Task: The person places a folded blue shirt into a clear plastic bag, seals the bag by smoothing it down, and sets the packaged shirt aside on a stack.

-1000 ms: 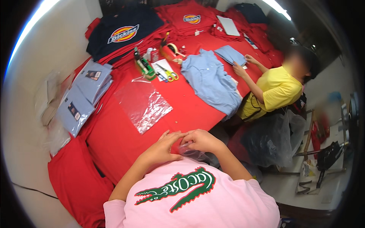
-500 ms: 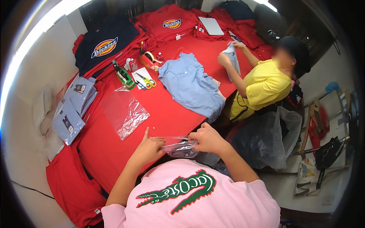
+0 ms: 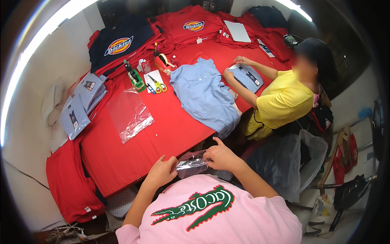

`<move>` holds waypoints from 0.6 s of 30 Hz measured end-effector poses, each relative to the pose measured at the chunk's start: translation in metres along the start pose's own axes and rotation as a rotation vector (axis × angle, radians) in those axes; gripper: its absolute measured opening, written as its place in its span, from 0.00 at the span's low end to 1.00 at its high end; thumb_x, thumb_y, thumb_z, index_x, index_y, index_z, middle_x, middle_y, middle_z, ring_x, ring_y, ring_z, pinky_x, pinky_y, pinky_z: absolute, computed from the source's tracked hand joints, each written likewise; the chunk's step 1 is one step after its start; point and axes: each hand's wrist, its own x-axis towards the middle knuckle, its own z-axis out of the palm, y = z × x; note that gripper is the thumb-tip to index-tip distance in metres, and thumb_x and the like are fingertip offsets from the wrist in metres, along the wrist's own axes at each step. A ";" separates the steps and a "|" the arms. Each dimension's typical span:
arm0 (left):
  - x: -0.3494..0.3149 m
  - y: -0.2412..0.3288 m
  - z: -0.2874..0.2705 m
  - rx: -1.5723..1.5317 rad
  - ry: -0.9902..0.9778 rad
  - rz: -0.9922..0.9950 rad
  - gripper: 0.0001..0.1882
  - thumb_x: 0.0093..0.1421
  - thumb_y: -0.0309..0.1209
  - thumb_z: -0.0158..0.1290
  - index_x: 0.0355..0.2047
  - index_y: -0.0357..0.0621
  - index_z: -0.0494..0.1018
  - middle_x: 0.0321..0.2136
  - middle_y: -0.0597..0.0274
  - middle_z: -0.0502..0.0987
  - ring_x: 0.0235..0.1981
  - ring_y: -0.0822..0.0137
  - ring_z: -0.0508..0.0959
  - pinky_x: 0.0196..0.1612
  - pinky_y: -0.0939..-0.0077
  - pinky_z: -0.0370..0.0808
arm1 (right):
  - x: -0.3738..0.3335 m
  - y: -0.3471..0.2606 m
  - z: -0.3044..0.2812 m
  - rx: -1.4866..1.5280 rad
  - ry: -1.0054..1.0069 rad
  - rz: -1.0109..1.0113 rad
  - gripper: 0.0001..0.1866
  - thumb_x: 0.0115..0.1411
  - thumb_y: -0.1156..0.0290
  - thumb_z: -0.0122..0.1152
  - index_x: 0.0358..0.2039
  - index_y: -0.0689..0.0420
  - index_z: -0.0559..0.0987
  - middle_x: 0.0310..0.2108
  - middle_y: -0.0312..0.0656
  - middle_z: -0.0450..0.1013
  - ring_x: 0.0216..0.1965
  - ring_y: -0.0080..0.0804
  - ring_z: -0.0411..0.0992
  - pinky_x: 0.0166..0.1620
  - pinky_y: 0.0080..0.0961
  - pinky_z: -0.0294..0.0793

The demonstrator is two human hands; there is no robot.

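Observation:
In front of my chest, just off the table's near edge, a clear plastic bag (image 3: 190, 166) is stretched between my two hands. My left hand (image 3: 161, 171) pinches its left end, and my right hand (image 3: 222, 156) grips the right end with its index finger raised. A crumpled light-blue shirt (image 3: 203, 95) lies on the table past my right hand. Another clear plastic bag (image 3: 133, 117) rests flat on the red table cover (image 3: 109, 162), beyond my left hand.
A person in yellow (image 3: 284, 94) at the right handles a folded blue shirt (image 3: 247, 77). Scissors (image 3: 161, 86), a green tape dispenser (image 3: 136, 80) and a red one (image 3: 163, 62) stand mid-table. Packed blue shirts (image 3: 75, 116) lie left; red shirts (image 3: 187, 30) at the back.
My hands and the bag have drawn slightly lower, away from the table edge. The person in yellow has lowered the folded shirt onto the table. The view has shifted a little.

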 end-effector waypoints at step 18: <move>-0.051 0.004 0.021 -0.085 -0.088 -0.280 0.11 0.56 0.31 0.60 0.24 0.45 0.68 0.29 0.61 0.79 0.36 0.54 0.82 0.80 0.27 0.40 | 0.017 0.010 0.030 0.136 -0.137 -0.067 0.04 0.60 0.74 0.65 0.36 0.53 0.80 0.31 0.39 0.82 0.42 0.43 0.82 0.74 0.61 0.59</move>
